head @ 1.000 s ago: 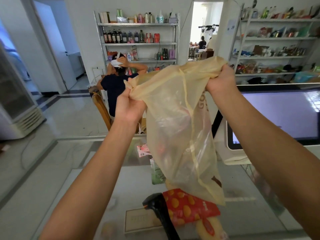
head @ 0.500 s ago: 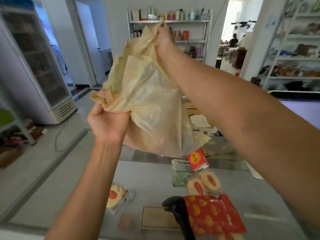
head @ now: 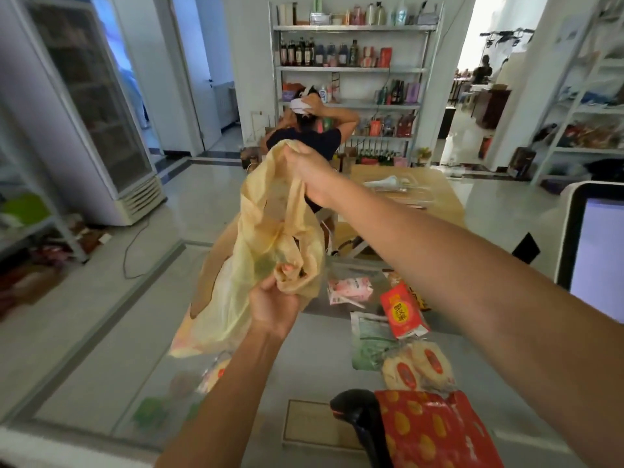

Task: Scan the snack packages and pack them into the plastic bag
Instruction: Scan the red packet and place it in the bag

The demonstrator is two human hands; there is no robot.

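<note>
Head view, single frame.

Plastic bag [head: 270, 231]: yellow, translucent, held up in the air over the counter [head: 314, 359], beyond and left of the barcode scanner [head: 358, 417]. Its long axis runs steeply, tilted, with the top end farthest from the scanner and the bottom end down and left of it. The lower edge hangs loose just above the counter. The film is crumpled, and I cannot tell whether the mouth is open.

Right hand [head: 304, 173]: fingers curled over the top end of the bag, gripping it, arm stretched across above the scanner.

Left hand [head: 273, 305]: lower and nearer the scanner, pinching a bunched wad of the film at the bag's right edge. The hands are well apart, one at each end of the held stretch.

Snack packages, all lying flat on the counter, none in a hand:
- large red pack [head: 435, 434] with yellow spots, touching the scanner's right side;
- round pastries [head: 418, 366] in clear wrap, just beyond the scanner;
- green pack [head: 368, 342], beyond the pastries;
- small red packet [head: 403, 310], farther on, overlapping the green pack;
- pink packet [head: 349, 290], farthest from the scanner;
- one more packet [head: 212, 373], left of the scanner under the bag's lower end — blurred.
</note>
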